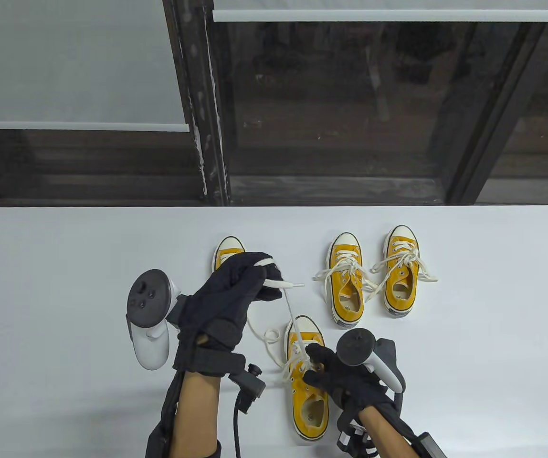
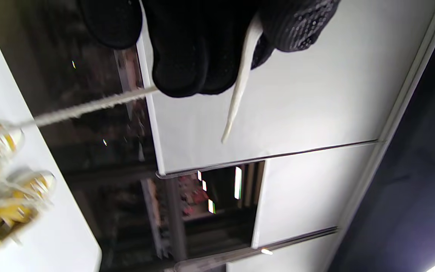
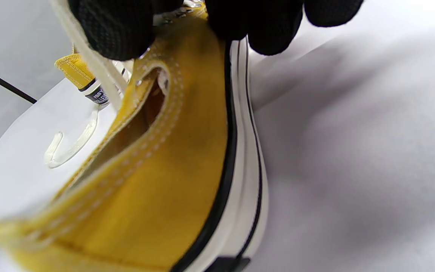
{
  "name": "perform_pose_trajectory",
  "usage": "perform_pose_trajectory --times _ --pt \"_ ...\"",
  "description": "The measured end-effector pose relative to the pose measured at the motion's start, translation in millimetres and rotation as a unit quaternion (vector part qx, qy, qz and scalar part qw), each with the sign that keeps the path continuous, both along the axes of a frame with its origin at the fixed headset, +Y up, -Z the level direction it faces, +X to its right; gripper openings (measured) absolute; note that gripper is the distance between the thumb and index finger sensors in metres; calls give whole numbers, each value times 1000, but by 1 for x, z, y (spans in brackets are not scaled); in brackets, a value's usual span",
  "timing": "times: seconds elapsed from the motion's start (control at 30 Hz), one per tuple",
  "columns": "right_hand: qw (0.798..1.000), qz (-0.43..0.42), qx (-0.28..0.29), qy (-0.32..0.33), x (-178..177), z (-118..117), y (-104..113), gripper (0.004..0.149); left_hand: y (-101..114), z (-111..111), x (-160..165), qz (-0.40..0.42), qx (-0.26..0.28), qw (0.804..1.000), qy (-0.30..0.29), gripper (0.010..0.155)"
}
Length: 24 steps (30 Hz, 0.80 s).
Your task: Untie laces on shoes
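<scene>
Several yellow sneakers with white laces lie on the white table. The nearest shoe lies at the front centre. My right hand grips its upper by the eyelets; in the right wrist view the fingers clamp the yellow side wall. My left hand is raised above the table and pinches that shoe's white lace, pulled taut; the lace end hangs from the fingers. A loose lace loop lies left of the shoe.
Another shoe lies behind my left hand, mostly hidden. Two more shoes lie side by side at the right with laces spread on the table. Dark window frames stand beyond the far table edge.
</scene>
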State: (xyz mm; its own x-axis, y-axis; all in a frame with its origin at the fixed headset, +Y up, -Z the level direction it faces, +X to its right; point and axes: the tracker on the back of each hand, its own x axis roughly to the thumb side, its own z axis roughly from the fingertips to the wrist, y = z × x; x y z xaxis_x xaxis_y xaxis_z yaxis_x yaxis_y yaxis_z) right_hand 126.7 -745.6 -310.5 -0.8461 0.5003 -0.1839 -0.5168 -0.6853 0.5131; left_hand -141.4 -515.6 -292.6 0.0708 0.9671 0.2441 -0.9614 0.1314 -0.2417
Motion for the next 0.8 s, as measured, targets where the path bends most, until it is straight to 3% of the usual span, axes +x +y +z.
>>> perform_pose_trajectory --times 0.13,0.2,0.27,0.33,0.5,0.57,0.67,0.8 --pt "1000 7 5 1 -1 1 0 63 -11 2 -5 -86 -30 991 93 45" --pt "1000 7 5 1 -1 1 0 63 -25 2 -5 -176 -51 969 167 50" --pt "1000 6 4 2 -1 0 1 63 -41 -2 -3 -270 -68 941 192 61" --pt "1000 11 7 3 -2 0 1 63 -63 -7 2 -345 -107 916 176 74" --pt "1000 20 14 6 -3 1 3 64 -116 -19 15 -417 -188 880 128 94" --pt "1000 11 11 9 -3 1 5 65 -130 -21 19 -424 -194 876 122 91" --pt "999 -30 -11 21 -2 0 9 61 -146 -24 24 -419 -202 877 119 75" --pt "999 -46 -1 17 2 1 17 63 -151 -24 30 -444 -202 866 106 63"
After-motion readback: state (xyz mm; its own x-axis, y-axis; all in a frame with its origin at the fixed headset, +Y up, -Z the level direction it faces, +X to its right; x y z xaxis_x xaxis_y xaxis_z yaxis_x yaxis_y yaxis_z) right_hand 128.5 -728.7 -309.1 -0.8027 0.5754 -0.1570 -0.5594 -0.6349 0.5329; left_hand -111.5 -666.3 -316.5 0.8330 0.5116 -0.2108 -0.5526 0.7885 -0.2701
